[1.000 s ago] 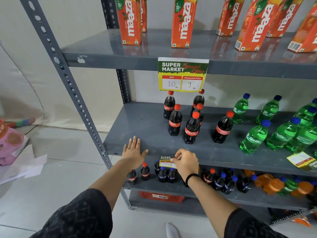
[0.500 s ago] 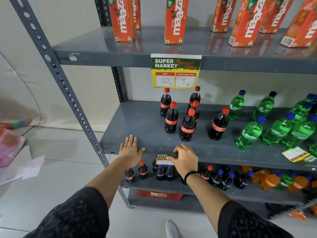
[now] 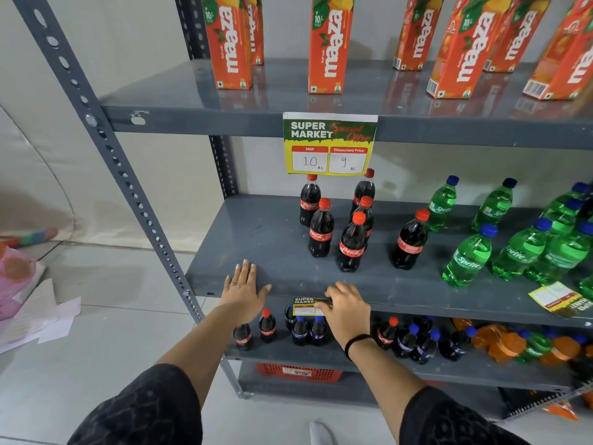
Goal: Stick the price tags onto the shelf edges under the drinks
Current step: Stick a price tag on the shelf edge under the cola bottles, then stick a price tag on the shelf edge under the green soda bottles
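Observation:
A green and yellow price tag (image 3: 305, 306) hangs on the front edge of the middle grey shelf (image 3: 417, 297), under several Coca-Cola bottles (image 3: 353, 242). My right hand (image 3: 348, 308) presses flat on the tag's right part, fingers spread over the shelf edge. My left hand (image 3: 244, 289) lies flat and open on the shelf top to the left. A second tag (image 3: 330, 144) is stuck on the upper shelf edge under the Maaza cartons (image 3: 330, 43). A third tag (image 3: 556, 298) lies loose on the middle shelf at the right.
Green Sprite bottles (image 3: 471, 255) stand at the right of the middle shelf. Small cola, blue-capped and orange bottles (image 3: 417, 342) fill the lower shelf. A perforated grey upright (image 3: 128, 175) runs on the left. Papers (image 3: 41, 319) lie on the floor.
My right hand has slid a little right along the tag and opened flatter over the shelf edge. The left hand stays flat on the shelf.

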Demonstrator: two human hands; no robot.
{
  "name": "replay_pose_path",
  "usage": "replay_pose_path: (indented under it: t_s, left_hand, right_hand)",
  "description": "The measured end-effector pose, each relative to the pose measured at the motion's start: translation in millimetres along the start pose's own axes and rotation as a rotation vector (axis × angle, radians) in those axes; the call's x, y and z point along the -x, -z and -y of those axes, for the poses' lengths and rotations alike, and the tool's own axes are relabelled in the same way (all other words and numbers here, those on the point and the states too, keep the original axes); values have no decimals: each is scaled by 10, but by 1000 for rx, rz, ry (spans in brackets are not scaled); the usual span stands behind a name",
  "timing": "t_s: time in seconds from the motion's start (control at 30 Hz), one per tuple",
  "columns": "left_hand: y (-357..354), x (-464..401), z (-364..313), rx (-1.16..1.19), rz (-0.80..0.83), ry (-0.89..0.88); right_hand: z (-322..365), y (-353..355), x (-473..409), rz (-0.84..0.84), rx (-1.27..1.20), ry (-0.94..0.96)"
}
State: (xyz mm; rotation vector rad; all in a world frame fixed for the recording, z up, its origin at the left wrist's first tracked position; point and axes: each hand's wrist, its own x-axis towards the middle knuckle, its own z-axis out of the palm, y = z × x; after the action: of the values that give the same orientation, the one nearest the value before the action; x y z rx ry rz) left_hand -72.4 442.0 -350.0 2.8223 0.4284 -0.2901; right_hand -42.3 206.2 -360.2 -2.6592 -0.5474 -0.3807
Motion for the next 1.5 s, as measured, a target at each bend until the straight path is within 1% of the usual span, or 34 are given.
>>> replay_pose_path:
  t_s: [0.17, 0.27, 0.33, 0.4, 0.47, 0.5, 0.57, 0.7, 0.83, 0.9, 1.03, 1.1, 1.13, 1.17, 1.2, 1.27, 1.33, 1.37, 1.4, 1.43, 1.5]
  left_hand:
    - [25, -33, 10, 50, 8, 5]
    - [93, -75, 44, 143, 29, 11]
    - [134, -105, 79, 207, 32, 19]
    - [153, -113, 78, 233, 9, 30]
    - [148, -82, 23, 217, -68, 28]
    - [142, -49, -40, 207, -123, 5]
    - [127, 28, -217, 178, -207, -94]
    - [25, 144, -772, 128, -258, -349]
    - [-176, 154, -1304, 44, -328, -526]
    - [-318, 114, -1542, 7, -339, -582]
    - [-655, 52, -2252, -24, -359, -652]
    - [-812, 70, -2654, -22, -384, -664]
    - [-879, 90, -2824, -20, -382, -663]
    - [-940, 100, -2999, -12, -385, -659]
    - [-983, 101, -3169, 0, -385, -647]
    - [-1056, 91, -3447, 31, -400, -615]
    - [-1152, 102, -3673, 86, -414, -577]
    - [-1206, 111, -3750, 102, -422, -564]
    - [-1261, 129, -3816, 112, -427, -553]
    - [-1295, 148, -3871, 118, -429, -546]
    - [-1310, 163, -3930, 127, -438, -541]
  right_hand:
    - [-13, -21, 15, 5, 2, 0]
    - [-24, 18, 50, 70, 25, 11]
    - [-49, 52, 63, 134, -1, 21]
    - [-112, 104, 82, 180, -85, -6]
    - [-192, 175, 120, 159, -147, -45]
    - [-254, 220, 147, 129, -173, -74]
    - [-408, 304, 211, 75, -200, -112]
    - [-767, 473, 363, 53, -174, -99]
    - [-1159, 674, 421, -21, -157, -85]
    - [-1421, 803, 406, -39, -151, -74]
    - [-2267, 1198, 393, -55, -114, -100]
    - [-2742, 1431, 416, -33, -110, -197]
    - [-2939, 1542, 431, -50, -131, -276]
    - [-3116, 1652, 446, -104, -172, -376]
    - [-3267, 1753, 458, -190, -243, -491]
    - [-3487, 1880, 452, -363, -443, -780]
    - [-3697, 1927, 428, -445, -622, -1089]
    - [-3767, 1930, 425, -437, -693, -1216]
    - [-3819, 1926, 426, -426, -778, -1301]
    - [-3845, 1937, 416, -433, -883, -1348]
    - [-3880, 1956, 373, -463, -1033, -1383]
